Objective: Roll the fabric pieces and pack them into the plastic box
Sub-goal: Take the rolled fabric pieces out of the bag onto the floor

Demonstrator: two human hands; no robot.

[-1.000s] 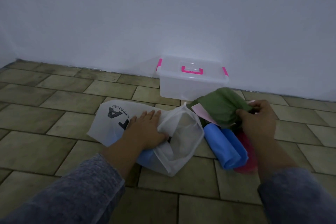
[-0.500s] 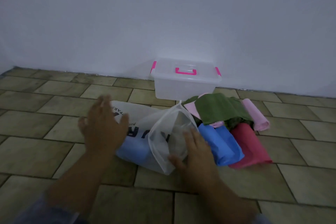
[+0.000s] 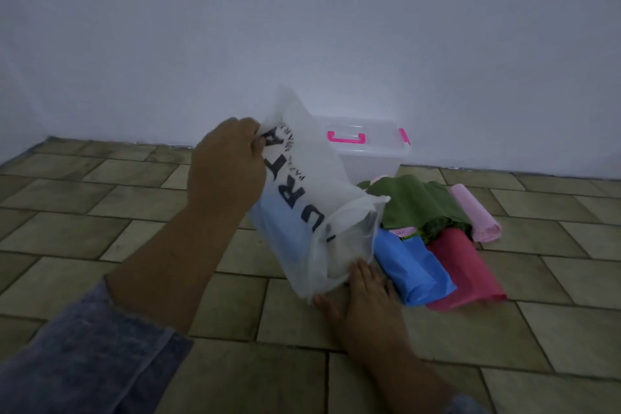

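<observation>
Against the wall, the plastic box (image 3: 373, 161) is half blocked by the white bag (image 3: 302, 208) my left hand (image 3: 228, 161) pinches up. My right hand (image 3: 364, 299) lies flat, fingers straight, beside the fabric pieces (image 3: 463, 265) on the floor (image 3: 134, 245).

The bag (image 3: 312, 212) is translucent white with bold black lettering, pale blue showing through low down. The plastic box (image 3: 373, 161) is clear with a hot-pink handle (image 3: 346, 138); the fabrics are an olive-green piece (image 3: 413, 198), a pale pink roll (image 3: 473, 215), a bright blue roll (image 3: 413, 265) and a deep pink roll (image 3: 463, 269). The floor (image 3: 100, 245) is olive-tan tile in a staggered brick pattern, the wall (image 3: 302, 27) plain bluish white, the sleeve (image 3: 84, 356) mottled grey-blue.
</observation>
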